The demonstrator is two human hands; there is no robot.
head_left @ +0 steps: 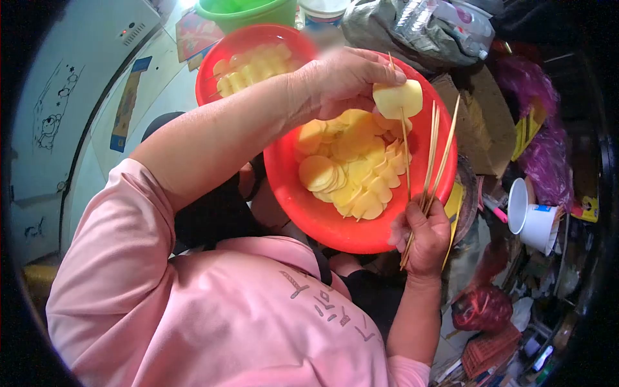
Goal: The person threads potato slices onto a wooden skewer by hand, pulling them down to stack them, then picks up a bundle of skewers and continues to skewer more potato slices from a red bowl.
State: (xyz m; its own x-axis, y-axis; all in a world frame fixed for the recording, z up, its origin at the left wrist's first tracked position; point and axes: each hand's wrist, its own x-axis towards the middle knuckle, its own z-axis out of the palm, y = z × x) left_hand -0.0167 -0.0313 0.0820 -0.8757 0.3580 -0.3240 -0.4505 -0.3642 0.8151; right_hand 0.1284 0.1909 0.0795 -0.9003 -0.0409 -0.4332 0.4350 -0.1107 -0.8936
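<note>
My left hand (342, 80) pinches a thin pale yellow slice (398, 100) above the large red basin (290, 213). A wooden skewer passes up through or behind the slice, its tip showing above my fingers. Lower right, beside the basin's rim, my right hand (425, 235) is closed round that skewer and several other thin sticks (431, 151), which point upward. In the basin lie many round yellow slices (351, 161), some stacked, others overlapping in rows.
Behind my left forearm, a second red basin (206, 71) holds skewered yellow slices (251, 74). Beyond are a green tub (258, 13) and a grey sack (374, 32). Cardboard (480, 122), a white container (538, 226) and a red net bag (483, 309) crowd the right side.
</note>
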